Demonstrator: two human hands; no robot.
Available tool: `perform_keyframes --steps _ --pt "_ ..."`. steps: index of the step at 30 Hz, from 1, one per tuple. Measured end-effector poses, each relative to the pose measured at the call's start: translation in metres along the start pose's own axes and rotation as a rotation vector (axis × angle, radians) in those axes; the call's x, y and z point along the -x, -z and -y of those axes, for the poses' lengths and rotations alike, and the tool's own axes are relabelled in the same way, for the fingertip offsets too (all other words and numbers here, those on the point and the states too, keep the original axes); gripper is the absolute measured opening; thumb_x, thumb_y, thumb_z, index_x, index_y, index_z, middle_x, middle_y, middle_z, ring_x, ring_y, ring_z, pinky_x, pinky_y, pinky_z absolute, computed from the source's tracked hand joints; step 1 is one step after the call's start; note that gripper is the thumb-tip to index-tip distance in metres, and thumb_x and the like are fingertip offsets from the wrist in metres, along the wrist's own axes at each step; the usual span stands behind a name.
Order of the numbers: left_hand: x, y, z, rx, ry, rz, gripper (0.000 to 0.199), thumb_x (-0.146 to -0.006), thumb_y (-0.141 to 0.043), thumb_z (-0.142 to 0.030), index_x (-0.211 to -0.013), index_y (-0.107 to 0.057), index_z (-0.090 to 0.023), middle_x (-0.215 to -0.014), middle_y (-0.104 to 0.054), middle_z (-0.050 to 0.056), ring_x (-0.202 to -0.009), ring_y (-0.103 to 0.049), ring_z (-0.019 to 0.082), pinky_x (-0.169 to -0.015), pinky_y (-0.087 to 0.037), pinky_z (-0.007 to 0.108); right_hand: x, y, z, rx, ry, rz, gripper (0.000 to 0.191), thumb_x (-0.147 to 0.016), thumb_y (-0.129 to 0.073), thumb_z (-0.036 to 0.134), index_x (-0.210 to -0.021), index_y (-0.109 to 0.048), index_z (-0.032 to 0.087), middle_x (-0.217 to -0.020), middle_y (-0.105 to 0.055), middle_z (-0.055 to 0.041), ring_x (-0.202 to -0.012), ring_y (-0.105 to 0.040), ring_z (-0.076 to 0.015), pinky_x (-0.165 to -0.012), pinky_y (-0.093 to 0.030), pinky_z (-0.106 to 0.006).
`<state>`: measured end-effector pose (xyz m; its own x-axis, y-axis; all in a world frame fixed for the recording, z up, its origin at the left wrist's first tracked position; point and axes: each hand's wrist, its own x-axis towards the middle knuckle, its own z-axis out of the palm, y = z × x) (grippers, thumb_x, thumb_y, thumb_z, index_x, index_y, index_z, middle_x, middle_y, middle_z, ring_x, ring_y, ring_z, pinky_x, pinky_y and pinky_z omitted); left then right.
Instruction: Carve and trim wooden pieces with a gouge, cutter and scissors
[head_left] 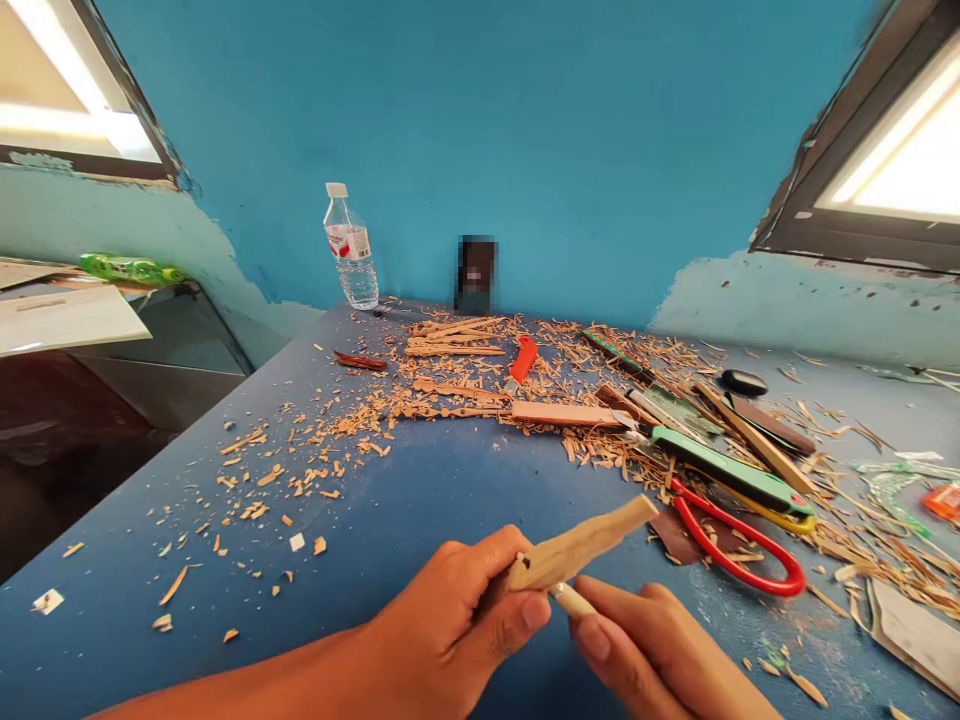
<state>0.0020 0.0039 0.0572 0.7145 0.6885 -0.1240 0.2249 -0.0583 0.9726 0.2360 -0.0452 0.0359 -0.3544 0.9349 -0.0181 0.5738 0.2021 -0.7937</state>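
Note:
Near the front edge of the blue table, my left hand (476, 620) grips a flat piece of light wood (589, 545), its free end pointing up and to the right. A small dark notch shows in the wood by my left thumb. Close on the right, my right hand (645, 640) pinches a pale, slim handle (572, 601) just under the wood. Whatever tip that handle has is hidden behind the wood and my fingers. Both hands are nearly touching, raised a little over the tabletop.
Wood shavings (300, 470) litter the table (420, 500). Beyond my hands lie carved sticks (457, 350), a red-handled cutter (523, 362), a green cutter (727, 470) and red scissors (795, 580). A water bottle (352, 260) stands at the back left.

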Motion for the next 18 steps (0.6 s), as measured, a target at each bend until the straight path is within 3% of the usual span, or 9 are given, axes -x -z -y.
perform_keyframes --steps 3,5,7,10,12,14,16,18 --pt "-0.004 -0.01 0.004 0.081 0.009 -0.171 0.051 -0.104 -0.042 -0.068 -0.084 -0.047 -0.022 -0.066 -0.034 -0.007 -0.059 -0.028 0.011 -0.057 -0.025 0.028 -0.012 0.001 0.003 0.568 0.36 -0.344 0.038 -0.108 -0.048 0.037 -0.074 -0.057 0.025 -0.05 -0.055 0.0025 -0.039 -0.044 -0.0146 -0.049 -0.026 -0.032" --pt "-0.006 -0.01 0.006 0.122 0.005 -0.266 0.05 -0.106 -0.041 -0.066 -0.084 -0.048 -0.022 -0.066 -0.034 -0.008 -0.058 -0.028 0.011 -0.058 -0.027 0.027 -0.02 0.004 0.009 0.726 0.405 -0.443 0.038 -0.108 -0.049 0.033 -0.072 -0.055 0.025 -0.047 -0.053 0.0033 -0.037 -0.041 -0.0137 -0.051 -0.025 -0.033" --pt "-0.006 -0.005 0.007 0.081 -0.032 -0.309 0.049 -0.107 -0.04 -0.063 -0.083 -0.048 -0.022 -0.067 -0.035 -0.007 -0.059 -0.029 0.011 -0.058 -0.028 0.027 -0.023 0.009 0.017 0.568 0.294 -0.33 0.044 -0.11 -0.044 0.044 -0.073 -0.057 0.025 -0.048 -0.053 0.0025 -0.041 -0.043 -0.0137 -0.05 -0.027 -0.03" --pt "-0.001 0.007 0.005 -0.057 -0.157 -0.262 0.049 -0.107 -0.04 -0.063 -0.083 -0.047 -0.021 -0.065 -0.035 -0.007 -0.057 -0.028 0.01 -0.053 -0.025 0.027 -0.023 0.014 0.031 0.0 -0.044 0.054 0.058 -0.109 -0.029 0.066 -0.092 -0.066 0.024 -0.062 -0.06 -0.0003 -0.053 -0.052 -0.0148 -0.049 -0.035 -0.025" --pt "0.001 0.014 0.003 -0.084 -0.206 -0.232 0.048 -0.106 -0.042 -0.063 -0.084 -0.05 -0.021 -0.064 -0.035 -0.007 -0.055 -0.028 0.01 -0.051 -0.024 0.026 -0.024 0.016 0.036 -0.196 -0.154 0.166 0.064 -0.107 -0.026 0.072 -0.103 -0.067 0.023 -0.072 -0.064 -0.0022 -0.059 -0.055 -0.0148 -0.051 -0.041 -0.025" --pt "0.0 0.021 0.002 0.052 -0.187 -0.339 0.046 -0.103 -0.053 -0.061 -0.083 -0.056 -0.02 -0.062 -0.037 -0.007 -0.054 -0.029 0.009 -0.049 -0.024 0.024 -0.029 0.02 0.035 -0.035 -0.04 0.056 0.058 -0.109 -0.03 0.066 -0.097 -0.066 0.023 -0.07 -0.063 -0.002 -0.055 -0.053 -0.0144 -0.05 -0.037 -0.026" --pt "-0.004 0.032 -0.001 0.314 -0.151 -0.555 0.045 -0.098 -0.064 -0.06 -0.08 -0.057 -0.019 -0.059 -0.038 -0.007 -0.051 -0.027 0.008 -0.046 -0.023 0.022 -0.037 0.026 0.026 0.341 0.189 -0.15 0.048 -0.111 -0.035 0.054 -0.086 -0.063 0.024 -0.059 -0.058 0.0005 -0.046 -0.049 -0.0146 -0.047 -0.027 -0.03" --pt "-0.008 0.047 -0.006 0.484 -0.173 -0.722 0.045 -0.1 -0.056 -0.064 -0.082 -0.049 -0.023 -0.058 -0.03 -0.01 -0.048 -0.016 0.008 -0.041 -0.021 0.018 -0.042 0.035 0.013 0.651 0.334 -0.247 0.042 -0.112 -0.037 0.043 -0.08 -0.058 0.025 -0.05 -0.053 0.0037 -0.038 -0.044 -0.0154 -0.046 -0.019 -0.034"
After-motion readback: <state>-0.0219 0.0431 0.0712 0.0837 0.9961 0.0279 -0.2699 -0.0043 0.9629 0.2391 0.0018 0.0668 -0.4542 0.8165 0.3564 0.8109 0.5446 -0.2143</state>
